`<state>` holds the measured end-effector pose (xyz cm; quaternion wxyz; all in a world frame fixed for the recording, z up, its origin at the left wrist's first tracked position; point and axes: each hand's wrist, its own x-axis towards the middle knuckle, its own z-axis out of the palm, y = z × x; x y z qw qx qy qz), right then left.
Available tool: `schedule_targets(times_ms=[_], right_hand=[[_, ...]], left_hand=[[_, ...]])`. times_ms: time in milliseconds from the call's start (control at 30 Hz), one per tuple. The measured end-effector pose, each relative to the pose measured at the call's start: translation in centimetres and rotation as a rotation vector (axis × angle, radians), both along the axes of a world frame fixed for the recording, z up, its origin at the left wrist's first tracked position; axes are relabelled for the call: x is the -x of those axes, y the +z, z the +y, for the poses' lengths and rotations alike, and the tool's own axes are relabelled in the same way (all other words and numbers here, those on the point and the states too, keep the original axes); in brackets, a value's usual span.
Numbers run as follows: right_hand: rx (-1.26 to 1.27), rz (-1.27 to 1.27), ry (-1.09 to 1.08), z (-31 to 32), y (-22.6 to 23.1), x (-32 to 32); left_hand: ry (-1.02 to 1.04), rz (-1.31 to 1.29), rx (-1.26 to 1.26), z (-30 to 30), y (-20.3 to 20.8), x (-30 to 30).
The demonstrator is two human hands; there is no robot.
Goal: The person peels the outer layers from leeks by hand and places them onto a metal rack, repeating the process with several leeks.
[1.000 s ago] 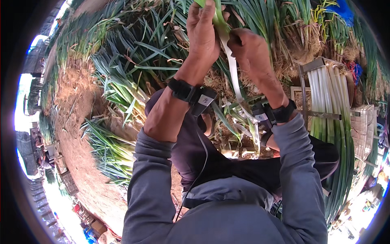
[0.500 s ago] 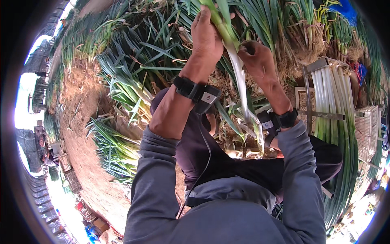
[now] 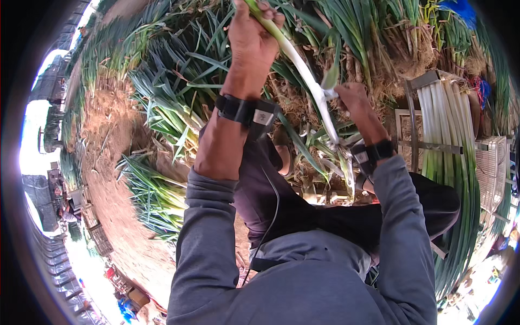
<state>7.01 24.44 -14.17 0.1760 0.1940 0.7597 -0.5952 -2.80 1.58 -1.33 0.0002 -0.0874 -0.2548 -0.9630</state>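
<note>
My left hand (image 3: 251, 49) is wrapped round the green upper part of a long green onion (image 3: 299, 62) at the top centre. The stalk slants down to the right, its white shank bare and its lower end above peeled scraps (image 3: 346, 170). My right hand (image 3: 355, 102) is closed beside the shank, pinching a strip of outer leaf (image 3: 330, 76). That strip stands away from the stalk and is still joined to it low on the white part. The right fingertips are partly hidden.
At the right, a metal rack (image 3: 423, 81) holds a bundle of cleaned green onions (image 3: 447, 122), beside a pale plastic crate (image 3: 492, 173). Heaps of unpeeled green onions (image 3: 184, 70) lie ahead and to the left. Bare soil (image 3: 116, 189) stretches at the left.
My left hand has moved left with the green onion. My right hand has drawn down and right, pulling a leaf strip away from the shank.
</note>
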Motion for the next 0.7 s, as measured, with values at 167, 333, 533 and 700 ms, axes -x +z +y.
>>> schedule_targets(times_ms=[167,333,533,700], right_hand=[[-0.642,-0.038,0.405,0.2,-7.7,-7.1],[-0.912,-0.046,0.729,3.8,-16.4,-15.6],[-0.275,0.213,0.263,2.3,-5.4,-9.0],[-0.370,0.655,0.435,-2.1,1.3,-7.9]], left_hand=[[-0.020,0.146,0.002,-3.8,1.5,0.5],[0.042,0.185,0.047,-4.5,2.2,0.7],[0.124,0.184,0.072,-6.3,2.4,0.9],[0.202,0.150,0.067,-6.0,1.1,2.1]])
